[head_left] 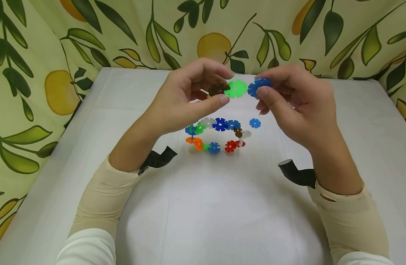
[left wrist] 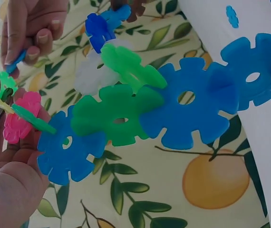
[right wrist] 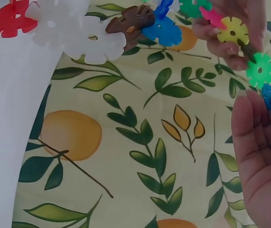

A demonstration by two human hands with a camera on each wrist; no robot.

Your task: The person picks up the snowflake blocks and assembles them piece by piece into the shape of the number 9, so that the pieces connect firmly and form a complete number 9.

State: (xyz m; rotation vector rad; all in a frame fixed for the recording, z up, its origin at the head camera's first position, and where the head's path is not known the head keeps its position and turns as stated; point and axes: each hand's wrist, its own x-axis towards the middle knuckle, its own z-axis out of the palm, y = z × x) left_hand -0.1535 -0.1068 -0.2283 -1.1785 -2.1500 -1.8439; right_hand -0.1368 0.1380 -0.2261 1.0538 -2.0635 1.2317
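My left hand (head_left: pixel 186 101) grips one end of a chain of notched plastic flower discs. A bright green disc (head_left: pixel 236 89) sticks out from its thumb and fingers, joined to a brown disc (head_left: pixel 217 88). A yellow disc (right wrist: pixel 233 31) and a pink disc (left wrist: pixel 28 116) follow along the chain by the palm. Between thumb and fingertips, my right hand (head_left: pixel 299 105) pinches a blue disc (head_left: pixel 258 87), its edge right at the green disc's edge. From the left hand the chain runs down through blue and green discs into a loop, partly hidden behind that hand.
On the white tabletop (head_left: pixel 223 213) the loop's coloured discs, among them a dark blue disc (head_left: pixel 220 124) and a red disc (head_left: pixel 230 146), stand under the hands. One loose blue disc (head_left: pixel 255 123) lies right of the loop. A leaf-patterned curtain (head_left: pixel 214 46) hangs behind the table.
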